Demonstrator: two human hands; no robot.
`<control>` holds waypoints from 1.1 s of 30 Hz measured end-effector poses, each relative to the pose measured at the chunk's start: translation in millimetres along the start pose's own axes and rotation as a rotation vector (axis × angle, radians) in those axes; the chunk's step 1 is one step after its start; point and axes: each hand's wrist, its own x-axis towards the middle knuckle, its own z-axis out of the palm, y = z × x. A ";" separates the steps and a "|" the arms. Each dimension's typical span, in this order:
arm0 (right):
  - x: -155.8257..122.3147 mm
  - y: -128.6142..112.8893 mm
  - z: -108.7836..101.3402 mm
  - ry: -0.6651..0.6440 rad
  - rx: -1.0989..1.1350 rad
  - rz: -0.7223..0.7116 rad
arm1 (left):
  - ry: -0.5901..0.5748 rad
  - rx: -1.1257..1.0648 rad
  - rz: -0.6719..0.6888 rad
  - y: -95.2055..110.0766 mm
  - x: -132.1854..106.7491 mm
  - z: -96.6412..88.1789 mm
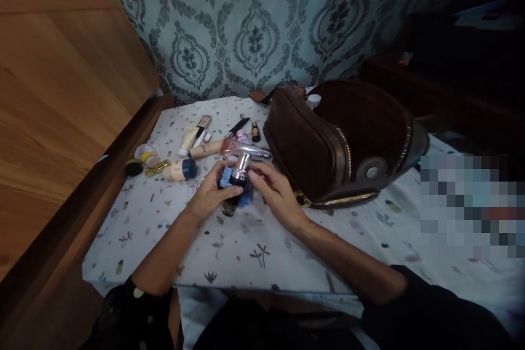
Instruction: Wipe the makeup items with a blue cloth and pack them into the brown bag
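My left hand is closed around a small dark bottle with a tall shiny silver top, which leans slightly. A blue cloth is bunched against the bottle, partly under my fingers. On the other side, my right hand has its fingers curled in at the silver top, thumb and fingertips against it. Just behind the bottle lie a peach tube and a silver-capped tube. Left of my left hand is a bottle with a dark blue cap.
An open brown leather bag stands at the right, a white cap showing inside. Several cosmetics lie at the left, among them a cream tube, a gold tube and a round jar. A wooden panel borders the table.
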 end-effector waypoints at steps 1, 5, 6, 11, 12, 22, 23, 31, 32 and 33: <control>1.3 -2.5 -0.6 -0.023 0.026 0.027 | -0.032 -0.024 -0.028 -0.1 -0.4 -0.9; 3.0 -4.1 0.9 -0.086 0.202 0.199 | -0.102 -0.104 -0.118 1.1 -2.3 1.1; 2.9 -2.6 1.9 -0.078 0.251 0.233 | -0.097 -0.099 -0.127 1.7 -2.7 2.4; 2.9 6.7 6.1 0.004 0.341 0.288 | -0.029 0.030 -0.086 2.9 -5.9 9.6; 2.9 7.5 6.4 0.024 0.326 0.289 | -0.019 0.050 -0.071 2.7 -6.7 10.2; 1.1 -2.4 5.5 -0.104 0.402 0.308 | -0.078 -0.081 -0.133 -1.3 -1.8 0.4; 1.4 -2.6 5.4 -0.097 0.418 0.322 | -0.087 -0.081 -0.132 -0.8 -1.4 -1.6; 9.7 -5.5 0.9 0.088 0.574 0.317 | -0.273 -0.093 -0.299 7.9 -5.6 -22.0; 10.1 -5.8 0.4 0.092 0.575 0.313 | -0.250 -0.111 -0.303 6.5 -5.0 -21.4; 10.3 -6.0 0.0 0.088 0.572 0.308 | -0.195 -0.131 -0.288 4.3 -3.6 -20.1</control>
